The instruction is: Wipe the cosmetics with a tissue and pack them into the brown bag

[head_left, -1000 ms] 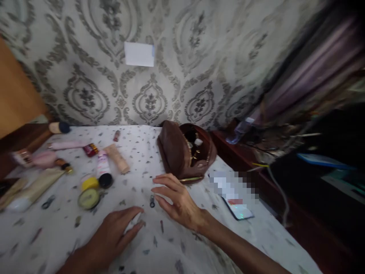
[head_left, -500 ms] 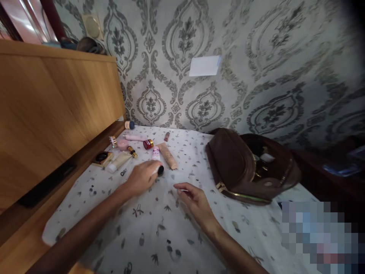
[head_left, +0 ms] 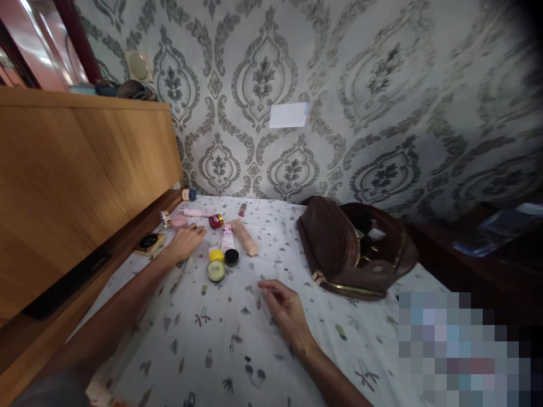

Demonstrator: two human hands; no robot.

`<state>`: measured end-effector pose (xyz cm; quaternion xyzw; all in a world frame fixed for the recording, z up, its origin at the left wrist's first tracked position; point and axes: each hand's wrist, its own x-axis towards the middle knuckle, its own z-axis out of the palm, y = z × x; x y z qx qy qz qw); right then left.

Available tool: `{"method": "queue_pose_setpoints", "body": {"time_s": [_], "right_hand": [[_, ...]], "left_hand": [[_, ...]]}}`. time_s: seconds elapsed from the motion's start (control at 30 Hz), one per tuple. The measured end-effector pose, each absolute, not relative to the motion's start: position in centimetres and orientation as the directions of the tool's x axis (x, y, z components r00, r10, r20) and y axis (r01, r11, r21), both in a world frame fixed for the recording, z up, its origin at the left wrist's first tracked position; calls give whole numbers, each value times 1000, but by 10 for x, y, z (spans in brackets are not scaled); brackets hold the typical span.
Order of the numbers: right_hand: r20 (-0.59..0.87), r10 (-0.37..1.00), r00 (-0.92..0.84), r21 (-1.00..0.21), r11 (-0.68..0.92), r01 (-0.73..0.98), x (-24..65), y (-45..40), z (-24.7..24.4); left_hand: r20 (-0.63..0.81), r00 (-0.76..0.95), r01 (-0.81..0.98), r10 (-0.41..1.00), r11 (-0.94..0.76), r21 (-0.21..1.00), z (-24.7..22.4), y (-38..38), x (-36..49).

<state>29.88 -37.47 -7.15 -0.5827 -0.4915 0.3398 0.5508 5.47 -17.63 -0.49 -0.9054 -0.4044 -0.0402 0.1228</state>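
Note:
My left hand (head_left: 185,244) lies over the cosmetics on the left, its fingers curled around a small dark-and-gold bottle (head_left: 193,226), of which only dark bits show. Right of that hand stand a yellow jar (head_left: 216,255), a pale green round jar (head_left: 216,271) and a black round lid or jar (head_left: 231,258), close together. Just behind them are a pink-and-white tube (head_left: 228,237), a beige tube (head_left: 245,237) and a red jar with a gold lid (head_left: 215,221). My right hand (head_left: 288,311) rests open over the sheet, holding nothing, its fingers loosely bent.
A brown bag (head_left: 331,249), unzipped with things inside, stands on the right of the patterned sheet (head_left: 237,350). At the left are a wooden panel (head_left: 85,181), a compact (head_left: 149,243), a pink tube (head_left: 197,212) and a navy-capped bottle (head_left: 189,195). A small lipstick-like tube (head_left: 242,210) lies near the wall.
My left hand has let go of the black-topped item and moved left to the small bottle. The yellow and green jars now show. My right hand has hardly moved; the view has tilted slightly.

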Motion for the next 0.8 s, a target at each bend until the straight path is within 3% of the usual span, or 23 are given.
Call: {"method": "queue_pose_setpoints", "body": {"time_s": [0.1, 0.2, 0.3, 0.47, 0.6, 0.7, 0.8], "right_hand": [[185, 946, 265, -971, 135, 197, 298, -378, -68], [197, 960, 197, -973, 167, 158, 293, -382, -64], [202, 970, 134, -977, 190, 97, 286, -385, -61], [175, 981, 77, -981, 167, 101, 282, -386, -66], [282, 950, 132, -919, 228, 321, 287, -386, -73], [388, 917, 88, -806, 292, 515, 290, -388, -73], [421, 907, 23, -737, 327, 591, 291, -390, -72]], "left_hand": [[315, 629, 761, 711, -645, -64, 13, -195, 61], [475, 578, 601, 664, -740, 302, 26, -234, 82], [447, 608, 421, 656, -744, 519, 24, -281, 111], [461, 640, 316, 615, -758, 571, 0, -320, 142], [439, 634, 380, 636, -752, 539, -11, -315, 145], [354, 663, 392, 660, -708, 587, -9, -306, 142], [195, 688, 374, 699, -572, 730, -7, -300, 138]]}}
